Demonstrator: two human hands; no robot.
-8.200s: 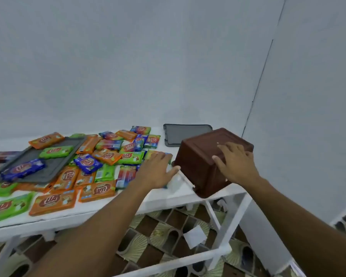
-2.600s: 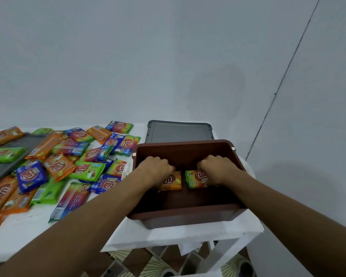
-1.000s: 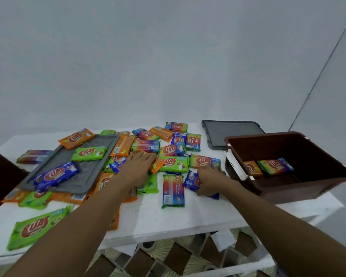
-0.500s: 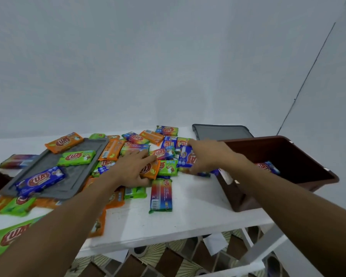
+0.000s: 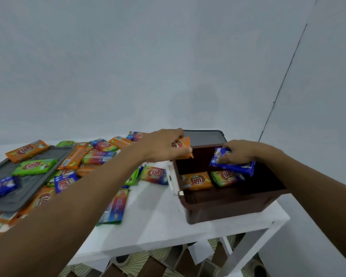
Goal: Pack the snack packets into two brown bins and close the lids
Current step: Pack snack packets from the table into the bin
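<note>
Left grip (image 5: pixel 164 145) pinches an orange packet (image 5: pixel 183 144), right grip (image 5: pixel 242 151) a blue packet (image 5: pixel 238 167); I'd lay both flat in the bin (image 5: pixel 228 202) below, no tossing.

My left hand (image 5: pixel 164 145) grips an orange packet (image 5: pixel 181 147) just over the brown bin's (image 5: pixel 228 204) left rim, while my right hand (image 5: pixel 239 151) holds a blue packet (image 5: pixel 238 166) above two packets lying inside.

A plain pale grey wall (image 5: pixel 128 66) fills the upper view and meets a side wall (image 5: pixel 328 96) at a dark seam (image 5: pixel 284 80) on the right. A white table (image 5: pixel 158 222) stands in the corner, over a floor (image 5: pixel 140 264) of brown and fan-patterned tiles. The light is soft and even.
</note>
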